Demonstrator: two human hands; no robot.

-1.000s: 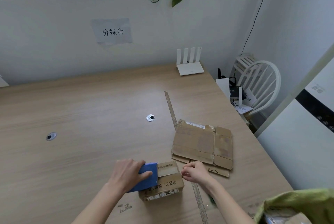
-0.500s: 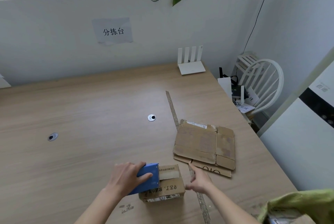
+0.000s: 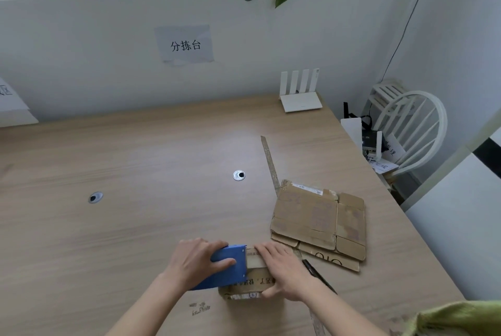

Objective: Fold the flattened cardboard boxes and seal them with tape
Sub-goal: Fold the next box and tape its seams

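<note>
Head view: at 6 o'clock, left hand (image 3: 199,263) grips a blue tape dispenser (image 3: 226,268) atop the folded cardboard box (image 3: 248,282); right hand (image 3: 283,268) lies on it, fingers straight, together. Flattened cardboard boxes (image 3: 320,220) lie at 4 o'clock on the surface (image 3: 135,173).

Both forearms bare, reaching forward from the near edge of the desk. Left hand (image 3: 195,262): fingers and thumb curled round the blue tape dispenser (image 3: 229,268). Right hand (image 3: 282,270): palm down, fingers straight on the folded box (image 3: 249,282), thumb on its near side.
</note>
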